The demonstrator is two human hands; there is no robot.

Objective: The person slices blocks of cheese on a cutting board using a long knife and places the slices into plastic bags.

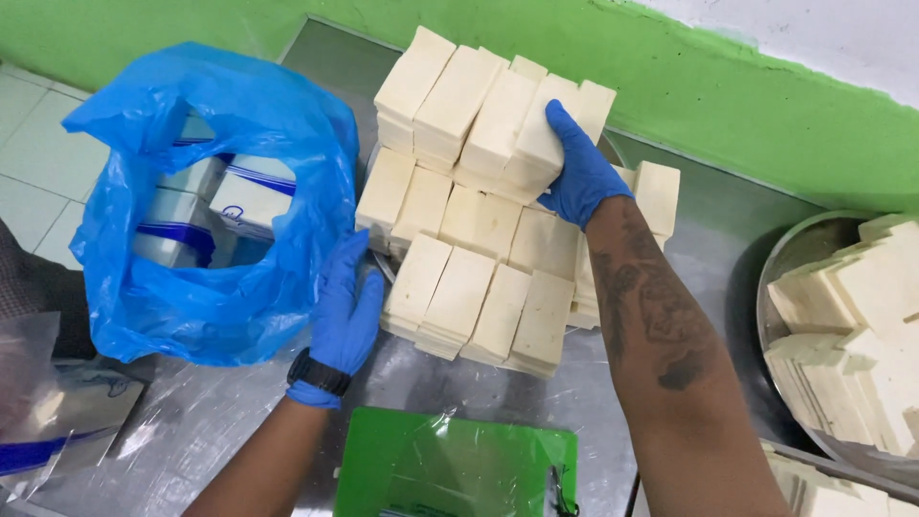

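The pale cream rectangular blocks [479, 220], smooth-faced and cut to one size, lie stacked in tight rows on the brushed steel table [220, 421], and everything else is best placed against that stack. At its far edge the right hand [574, 172], in a blue glove, closes thumb and fingers around the end block [541, 134] of the top row. The grip takes the block by its narrow sides, which seems chosen so the soft slab is not crushed on its broad faces.

At the near left corner of the stack the left hand [347, 311], also in a blue glove and with a black watch at the wrist, rests with its fingers curled onto the rim of the crumpled blue plastic bag [206, 287]. The bag stands just left of the stack with its mouth held wide towards it, probably so blocks can pass across in one short move. Inside it sit several white wrapped packets with blue stripes [251, 196].

In front of the stack, near the table edge, lies a flat green plastic sheet [455, 464]. Well to the right of the stack a round steel basin [780, 258] holds more cream blocks. Behind the stack rises a green painted wall [728, 105].
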